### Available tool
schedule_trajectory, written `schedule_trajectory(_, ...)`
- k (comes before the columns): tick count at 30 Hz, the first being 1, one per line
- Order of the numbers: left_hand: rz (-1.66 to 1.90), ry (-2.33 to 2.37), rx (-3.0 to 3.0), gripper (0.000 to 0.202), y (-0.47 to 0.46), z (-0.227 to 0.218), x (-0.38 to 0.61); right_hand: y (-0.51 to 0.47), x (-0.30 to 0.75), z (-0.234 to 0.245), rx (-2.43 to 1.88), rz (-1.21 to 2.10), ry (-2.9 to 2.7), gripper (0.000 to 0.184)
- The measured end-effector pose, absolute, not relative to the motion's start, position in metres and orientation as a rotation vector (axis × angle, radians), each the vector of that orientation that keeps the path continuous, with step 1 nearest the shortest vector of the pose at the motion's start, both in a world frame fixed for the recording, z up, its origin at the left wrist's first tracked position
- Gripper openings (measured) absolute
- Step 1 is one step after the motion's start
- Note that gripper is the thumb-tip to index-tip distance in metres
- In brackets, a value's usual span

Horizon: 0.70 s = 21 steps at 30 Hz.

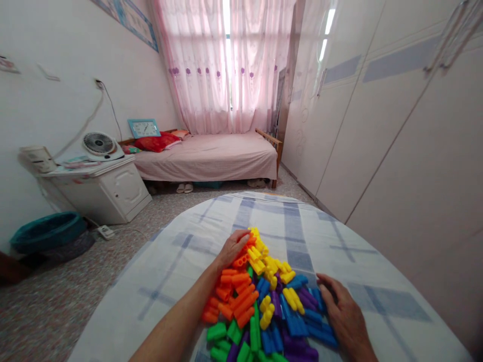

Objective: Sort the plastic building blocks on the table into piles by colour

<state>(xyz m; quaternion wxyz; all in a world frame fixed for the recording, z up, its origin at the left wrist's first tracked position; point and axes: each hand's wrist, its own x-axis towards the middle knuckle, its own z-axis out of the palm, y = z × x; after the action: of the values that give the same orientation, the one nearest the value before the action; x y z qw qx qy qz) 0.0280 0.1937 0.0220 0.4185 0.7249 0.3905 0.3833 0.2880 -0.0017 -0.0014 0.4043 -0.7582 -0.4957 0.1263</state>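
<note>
A heap of small plastic tube pieces (264,296) lies on a round table covered by a pale checked cloth (181,261). The heap holds orange pieces (236,294), yellow pieces (264,259), blue pieces (305,322), purple ones and green pieces (234,339). My left hand (233,247) rests at the heap's far left edge, fingers curved against the orange and yellow pieces. My right hand (341,314) lies flat at the heap's right side, fingers stretched along the blue pieces. Neither hand lifts a piece.
Beyond the table stand a bed with a pink cover (211,156), a white cabinet (101,191) with a small fan (100,145), and a teal basin (47,232) on the floor. White wardrobe doors (396,141) run along the right.
</note>
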Motion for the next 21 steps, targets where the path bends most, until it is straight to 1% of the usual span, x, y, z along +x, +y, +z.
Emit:
schedule_trajectory(3, 0.93, 0.914, 1.819, 0.039, 0.181, 0.037, 0.042, -0.002, 0.286, 0.0, -1.901, 0.316, -1.259, 0.042)
schedule_trajectory(8, 0.824, 0.709, 1.997, 0.031, 0.14, 0.07, 0.065, -0.002, 0.284, 0.001, -1.873, 0.318, -1.259, 0.04)
schedule_trajectory(11, 0.727, 0.552, 2.087, 0.029, 0.114, 0.086, 0.076, -0.002, 0.284, 0.002, -1.859, 0.323, -1.277, 0.038)
schedule_trajectory(14, 0.645, 0.489, 2.097, 0.029, 0.113, 0.093, 0.076, -0.002, 0.284, 0.004, -1.862, 0.338, -1.301, 0.037)
schedule_trajectory(16, 0.718, 0.593, 2.108, 0.03, 0.134, 0.089, 0.069, -0.002, 0.285, 0.004, -1.867, 0.345, -1.309, 0.037)
schedule_trajectory(18, 0.843, 0.836, 2.139, 0.034, 0.167, 0.077, 0.06, -0.002, 0.285, 0.004, -1.868, 0.345, -1.313, 0.037)
schedule_trajectory(20, 0.868, 1.094, 2.14, 0.039, 0.202, 0.06, 0.053, -0.002, 0.285, 0.003, -1.869, 0.329, -1.306, 0.036)
schedule_trajectory(21, 0.858, 1.135, 2.133, 0.04, 0.216, 0.051, 0.05, -0.002, 0.285, 0.003, -1.867, 0.318, -1.299, 0.035)
